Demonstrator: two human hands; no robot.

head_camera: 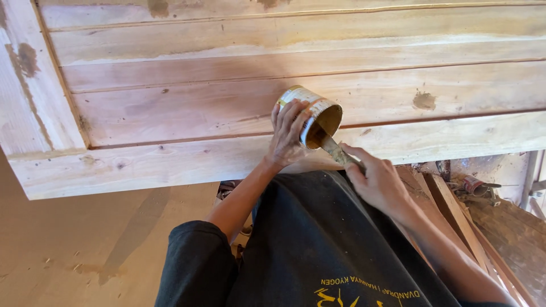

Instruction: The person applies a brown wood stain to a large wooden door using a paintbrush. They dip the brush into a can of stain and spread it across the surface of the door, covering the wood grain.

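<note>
While tilted, dented tin can (310, 113), putty-smeared knife (335, 150)

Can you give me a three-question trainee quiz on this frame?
1. True or false: the left hand holds the tin can tilted, its open mouth facing the right hand.
2. What does the flat tool in the right hand reach into?
A. a glass jar
B. the tin can
C. a plastic bucket
3. Fill in: the can is held over a panel of ____ boards.

Key: 1 true; 2 B; 3 wooden.
</note>
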